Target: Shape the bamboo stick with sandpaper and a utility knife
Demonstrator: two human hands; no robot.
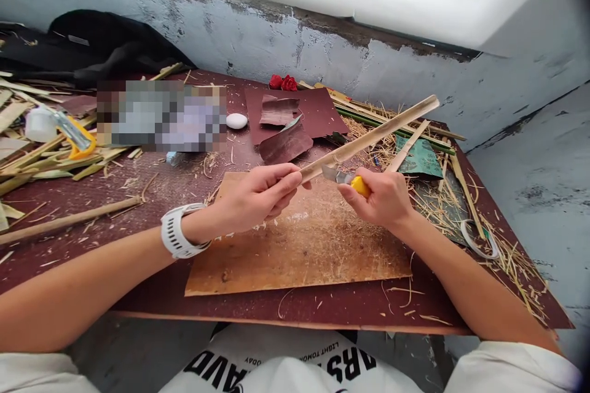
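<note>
My left hand [265,195] pinches the lower end of a split bamboo strip [373,138], which slants up to the right with its hollow side showing. In my right hand [386,196] is a yellow-handled knife [360,186]. Its metal blade points left and lies close beside the strip, near my left fingertips; whether it touches cannot be made out. Both hands are above a worn wooden board [299,258] strewn with fine shavings.
Bamboo pieces [18,166] and a yellow-handled tool [78,138] lie at the left. Behind the board are a white egg-shaped object [236,121] and brown sheets [286,142]. Shavings, green sandpaper [420,157] and a tape roll [479,239] lie at the right.
</note>
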